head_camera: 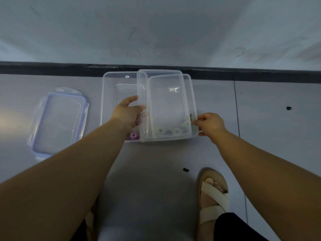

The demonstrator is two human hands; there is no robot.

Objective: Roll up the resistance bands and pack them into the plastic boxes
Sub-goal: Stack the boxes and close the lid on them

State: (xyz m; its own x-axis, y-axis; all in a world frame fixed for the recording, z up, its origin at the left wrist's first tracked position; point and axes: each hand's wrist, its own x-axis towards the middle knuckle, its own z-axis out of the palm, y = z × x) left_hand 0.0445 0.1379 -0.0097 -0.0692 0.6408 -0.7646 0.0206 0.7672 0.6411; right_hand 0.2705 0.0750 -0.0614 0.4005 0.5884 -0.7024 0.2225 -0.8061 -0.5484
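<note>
- A plain indoor room, worked in at floor level; its exact kind cannot be told.
- Under the right hand (209, 124) lie smooth grey floor tiles (278, 136) with thin joints.
- Beyond that hand, a dark skirting strip (52, 70) meets a bare pale-grey wall (156, 23).

I see both hands on right clear box (166, 105): left hand (127, 113) grips its left rim, right hand (209, 123) pinches right rim; pale rolled bands (168, 131) inside at near end; it overlaps left box (107, 94) holding pink roll (134, 136); blue-rimmed lid (59, 119) lies on floor (156, 162) further left
</note>
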